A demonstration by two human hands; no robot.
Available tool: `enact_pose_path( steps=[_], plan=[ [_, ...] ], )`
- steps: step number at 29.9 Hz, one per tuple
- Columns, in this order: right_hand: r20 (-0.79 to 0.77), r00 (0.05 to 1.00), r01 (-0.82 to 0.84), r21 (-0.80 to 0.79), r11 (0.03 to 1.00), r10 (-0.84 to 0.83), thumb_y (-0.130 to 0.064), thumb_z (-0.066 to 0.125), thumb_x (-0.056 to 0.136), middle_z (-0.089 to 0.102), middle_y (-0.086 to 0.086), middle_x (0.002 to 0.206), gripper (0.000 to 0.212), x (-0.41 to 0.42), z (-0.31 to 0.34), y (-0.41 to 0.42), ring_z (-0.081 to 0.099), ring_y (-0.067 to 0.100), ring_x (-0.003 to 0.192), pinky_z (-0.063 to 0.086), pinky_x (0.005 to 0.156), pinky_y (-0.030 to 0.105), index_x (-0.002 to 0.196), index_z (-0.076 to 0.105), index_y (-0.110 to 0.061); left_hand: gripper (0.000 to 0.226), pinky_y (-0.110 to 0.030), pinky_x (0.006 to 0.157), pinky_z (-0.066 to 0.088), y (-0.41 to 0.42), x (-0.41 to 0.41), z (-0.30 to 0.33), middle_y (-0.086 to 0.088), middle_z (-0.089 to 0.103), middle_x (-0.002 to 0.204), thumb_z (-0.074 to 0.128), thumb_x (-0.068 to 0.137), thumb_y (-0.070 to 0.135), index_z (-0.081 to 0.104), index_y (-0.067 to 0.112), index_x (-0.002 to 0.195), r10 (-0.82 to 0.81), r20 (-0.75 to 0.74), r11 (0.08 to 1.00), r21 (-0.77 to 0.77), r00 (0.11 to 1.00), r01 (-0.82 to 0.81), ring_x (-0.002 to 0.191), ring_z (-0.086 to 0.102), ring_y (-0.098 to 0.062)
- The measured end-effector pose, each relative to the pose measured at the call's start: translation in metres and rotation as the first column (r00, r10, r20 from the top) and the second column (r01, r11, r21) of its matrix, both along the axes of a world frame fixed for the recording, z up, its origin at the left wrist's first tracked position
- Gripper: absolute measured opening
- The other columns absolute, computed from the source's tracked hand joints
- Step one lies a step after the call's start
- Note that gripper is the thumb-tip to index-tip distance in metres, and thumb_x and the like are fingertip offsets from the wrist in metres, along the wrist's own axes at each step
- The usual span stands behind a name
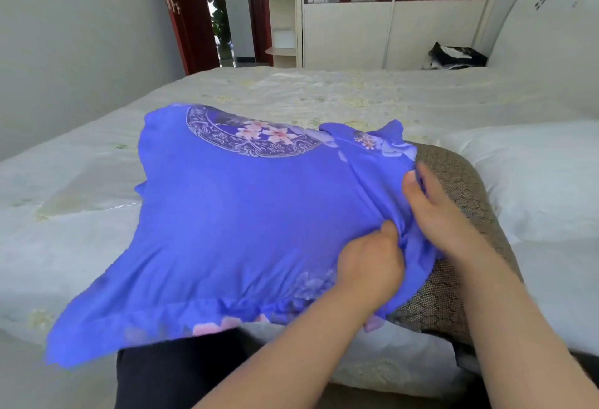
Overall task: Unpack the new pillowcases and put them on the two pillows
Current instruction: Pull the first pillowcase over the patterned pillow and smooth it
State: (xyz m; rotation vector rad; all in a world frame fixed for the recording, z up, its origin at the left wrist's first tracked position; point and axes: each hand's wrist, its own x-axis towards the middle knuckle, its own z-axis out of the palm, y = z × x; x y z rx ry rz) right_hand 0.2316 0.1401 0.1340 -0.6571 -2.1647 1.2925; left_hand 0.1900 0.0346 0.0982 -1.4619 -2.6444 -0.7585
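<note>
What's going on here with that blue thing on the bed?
A person is pulling a blue flowered pillowcase over a brown pillow on the bed. The left hand grips bunched fabric at the open end, and the right hand lies beside it at that edge. Most of the pillow is covered; its right end sticks out bare. A second, white pillow lies uncovered to the right.

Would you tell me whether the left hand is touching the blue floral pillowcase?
Touching: the head view shows the left hand pinching bunched fabric of the blue floral pillowcase.
</note>
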Motion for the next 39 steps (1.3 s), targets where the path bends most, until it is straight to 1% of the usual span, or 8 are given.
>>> enact_pose_path(
  steps=[7,14,19,23,27,31,35,39],
  plan=[
    [0.313,0.948,0.007,0.16,0.987,-0.057,-0.081,0.067,0.045,0.045,0.001,0.14,0.123,-0.023,0.012,0.003,0.045,0.021,0.128,0.039,0.105,0.041,0.143,0.029,-0.017,0.031,-0.038,0.064,0.038,0.004,-0.017,-0.002,-0.02,0.065,0.105,0.039,0.094,0.017,0.043,0.007,0.123,-0.037,0.038,0.999,-0.037,0.999,0.039,0.092,0.061,-0.039],
    [0.4,0.916,-0.065,0.24,0.968,-0.038,-0.042,0.077,0.071,0.066,0.002,0.092,0.041,-0.025,-0.012,-0.016,0.062,0.022,0.087,0.049,0.078,0.033,0.094,0.063,-0.012,0.038,-0.034,0.082,0.046,-0.055,-0.02,-0.027,0.002,0.054,0.113,0.042,0.092,0.044,0.055,0.021,0.119,-0.008,0.037,0.967,0.255,0.999,-0.001,0.103,0.052,-0.019],
    [0.064,0.998,0.024,-0.072,0.997,-0.019,-0.023,0.069,0.08,0.07,0.004,0.09,0.017,-0.016,-0.026,-0.017,0.066,0.025,0.087,0.05,0.083,0.036,0.094,0.068,-0.014,0.061,-0.037,0.088,0.042,-0.102,-0.041,-0.057,-0.003,0.05,0.121,0.048,0.082,0.062,0.054,0.017,0.123,0.47,-0.181,0.845,0.376,0.864,-0.381,0.106,0.047,-0.024],
    [-0.132,0.957,0.259,-0.005,0.966,-0.257,-0.011,0.059,0.087,0.057,0.003,0.089,0.014,-0.017,-0.039,-0.029,0.052,0.019,0.08,0.031,0.064,0.024,0.1,0.054,-0.01,0.056,-0.038,0.089,0.041,-0.109,-0.042,-0.058,-0.002,0.049,0.123,0.052,0.083,0.058,0.054,0.02,0.124,0.46,-0.249,0.854,0.386,0.852,-0.348,0.107,0.046,-0.025],
    [-0.319,0.765,0.371,-0.49,0.789,-0.559,-0.003,0.055,0.086,0.052,-0.003,0.076,0.016,-0.014,-0.055,-0.012,0.047,0.009,0.066,0.038,0.071,0.025,0.084,0.051,-0.019,0.058,-0.038,0.102,0.03,-0.118,-0.054,-0.041,-0.003,0.042,0.142,0.055,0.084,0.055,0.051,0.021,0.131,0.46,-0.335,0.845,0.448,0.822,-0.291,0.124,0.042,-0.026],
    [-0.276,0.728,0.264,-0.731,0.629,-0.627,0.0,0.054,0.086,0.052,0.002,0.07,0.02,-0.017,-0.05,0.008,0.049,0.014,0.062,0.042,0.065,0.028,0.076,0.052,-0.017,0.105,-0.046,0.114,0.013,-0.124,-0.066,-0.037,-0.005,0.02,0.157,0.067,0.056,0.071,0.033,0.028,0.146,0.222,-0.566,0.975,0.145,0.794,-0.169,0.144,0.019,-0.03],
    [-0.257,0.812,0.434,-0.335,0.836,-0.525,-0.009,0.055,0.085,0.055,0.001,0.08,0.007,-0.018,-0.046,0.005,0.05,0.017,0.077,0.039,0.068,0.027,0.09,0.055,-0.013,0.093,-0.049,0.109,0.025,-0.119,-0.09,-0.052,-0.009,0.039,0.147,0.081,0.06,0.034,0.039,0.027,0.143,0.405,-0.579,0.908,0.168,0.708,-0.383,0.134,0.035,-0.033],
    [-0.109,0.807,0.591,0.106,0.8,-0.581,-0.028,0.042,0.08,0.061,0.01,0.09,0.037,-0.012,-0.052,-0.013,0.055,0.031,0.08,0.04,0.072,0.036,0.113,0.051,-0.014,0.041,-0.037,0.077,0.033,-0.109,-0.117,-0.044,-0.001,0.058,0.088,0.076,0.056,0.022,0.063,0.021,0.095,0.474,-0.563,0.88,0.341,0.677,-0.331,0.081,0.049,-0.026]
  ],
)
